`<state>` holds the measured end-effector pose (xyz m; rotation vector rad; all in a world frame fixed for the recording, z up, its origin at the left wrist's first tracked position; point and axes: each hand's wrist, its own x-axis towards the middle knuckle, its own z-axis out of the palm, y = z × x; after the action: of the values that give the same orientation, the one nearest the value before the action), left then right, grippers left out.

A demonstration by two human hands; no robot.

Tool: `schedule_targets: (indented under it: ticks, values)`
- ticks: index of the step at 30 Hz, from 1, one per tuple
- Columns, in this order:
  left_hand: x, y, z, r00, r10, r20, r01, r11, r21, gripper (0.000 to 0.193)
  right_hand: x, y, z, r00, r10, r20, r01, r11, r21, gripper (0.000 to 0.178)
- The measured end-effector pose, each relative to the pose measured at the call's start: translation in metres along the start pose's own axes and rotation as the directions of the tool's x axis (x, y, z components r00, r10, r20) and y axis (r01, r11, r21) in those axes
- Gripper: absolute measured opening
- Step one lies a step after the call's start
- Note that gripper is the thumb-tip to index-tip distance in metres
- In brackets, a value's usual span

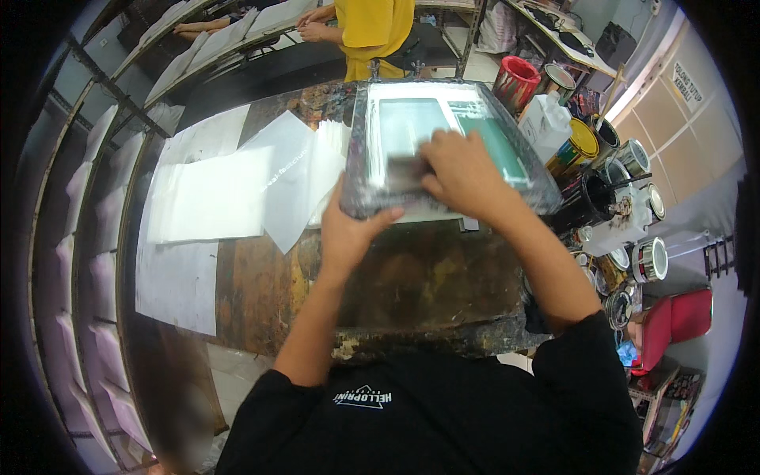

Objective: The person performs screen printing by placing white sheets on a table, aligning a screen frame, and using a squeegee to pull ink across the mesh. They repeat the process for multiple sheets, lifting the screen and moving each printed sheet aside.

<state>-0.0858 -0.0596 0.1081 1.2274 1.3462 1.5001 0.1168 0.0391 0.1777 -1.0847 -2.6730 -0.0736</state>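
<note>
A screen printing frame [359, 150] with a dark, stained border lies on the worn table in front of me. Its mesh has a pale window on the left and a green one on the right, edged with white. My left hand [348, 233] holds the frame's near left corner, its thumb along the near edge. In my right hand [467, 172] is a dark squeegee [405, 172], blurred by motion, over the near part of the pale window. Fingers of the right hand are bent round it and partly hidden.
White sheets [210, 198] and a translucent printed bag [289, 178] lie left of the frame. Ink cans, a red bucket [516, 81] and a white jug [545, 123] crowd the right side. A person in yellow [372, 36] stands beyond the table. Racks [99, 229] stand left; a red chair [673, 324] is right.
</note>
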Motion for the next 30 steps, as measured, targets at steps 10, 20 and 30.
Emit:
schedule_targets:
  ticks: [10,20,30]
  values:
    - [-0.049,-0.092,-0.014,0.997,0.035,-0.071,0.028,0.673,0.739,0.116,-0.067,-0.035,0.099,0.993,0.101,0.055,-0.105,0.992,0.067,0.032]
    - [-0.046,-0.087,-0.017,0.994,0.1,-0.043,-0.041,0.705,0.708,0.119,0.125,0.081,0.156,0.983,0.172,0.063,-0.17,0.985,-0.038,0.028]
    - [-0.051,-0.087,-0.012,0.985,0.163,-0.06,-0.082,0.738,0.67,0.116,0.146,0.103,0.166,0.987,0.148,-0.066,-0.152,0.987,-0.057,0.022]
